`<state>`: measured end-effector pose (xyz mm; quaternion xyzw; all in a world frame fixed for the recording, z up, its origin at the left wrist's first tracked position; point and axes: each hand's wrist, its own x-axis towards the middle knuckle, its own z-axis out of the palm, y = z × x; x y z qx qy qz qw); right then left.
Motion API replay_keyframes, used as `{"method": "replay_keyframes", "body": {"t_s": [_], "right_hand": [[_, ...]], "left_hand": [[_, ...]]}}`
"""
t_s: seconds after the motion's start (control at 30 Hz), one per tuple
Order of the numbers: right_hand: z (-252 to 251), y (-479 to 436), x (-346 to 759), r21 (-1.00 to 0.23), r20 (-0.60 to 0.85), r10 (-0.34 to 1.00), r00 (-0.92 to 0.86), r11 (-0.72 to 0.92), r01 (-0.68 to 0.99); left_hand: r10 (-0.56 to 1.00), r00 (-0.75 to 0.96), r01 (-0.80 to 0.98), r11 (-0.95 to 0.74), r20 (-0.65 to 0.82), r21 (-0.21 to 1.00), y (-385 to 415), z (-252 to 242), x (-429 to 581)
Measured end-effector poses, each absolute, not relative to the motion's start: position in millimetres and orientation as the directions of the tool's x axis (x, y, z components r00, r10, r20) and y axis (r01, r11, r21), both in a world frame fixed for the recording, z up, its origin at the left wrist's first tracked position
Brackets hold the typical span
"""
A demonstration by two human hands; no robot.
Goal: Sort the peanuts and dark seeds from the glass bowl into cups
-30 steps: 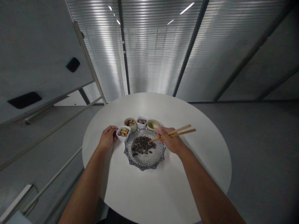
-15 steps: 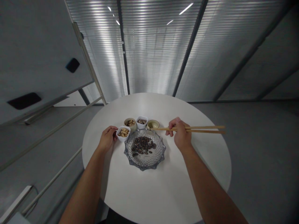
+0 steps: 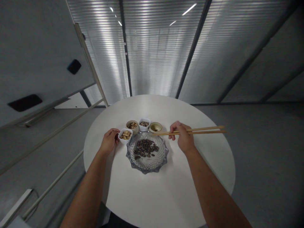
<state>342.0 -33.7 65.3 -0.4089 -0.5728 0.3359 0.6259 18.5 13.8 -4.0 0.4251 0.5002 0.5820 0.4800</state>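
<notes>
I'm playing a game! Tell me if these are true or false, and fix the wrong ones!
1. The chopsticks are in the left hand. False: the right hand holds them.
2. The glass dish holds dark seeds. True.
3. The table is square. False: it is round.
4. The left hand is right next to a white bowl of nuts. True.
</notes>
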Motion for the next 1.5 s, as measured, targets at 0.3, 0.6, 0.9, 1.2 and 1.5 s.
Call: {"method": "replay_keyframes", "body": {"t_s": [0.3,0.6,0.9,1.2,1.5], "right_hand": [[54,-39,336,-0.831,0.417,0.882,-0.219,0.468,0.300],[55,-40,330,-0.783,0.453,0.861,-0.232,0.509,0.358],[53,-39,329,-0.795,0.446,0.870,-0.210,0.493,0.354],[53,-39,328,-0.765,0.408,0.874,-0.262,0.485,0.425],[50,-39,321,-0.772,0.396,0.899,-0.190,0.438,0.460]], "left_hand": [[0.982,-0.188,-0.118,-0.043,0.020,0.992,16,-8,16],[0.984,-0.176,-0.112,-0.040,0.020,0.993,16,-10,15],[0.984,-0.176,-0.117,-0.037,0.016,0.992,16,-10,15],[0.985,-0.172,-0.129,-0.037,0.015,0.991,13,-5,18],[0.985,-0.172,-0.112,-0.041,0.021,0.993,14,-7,17]]}}
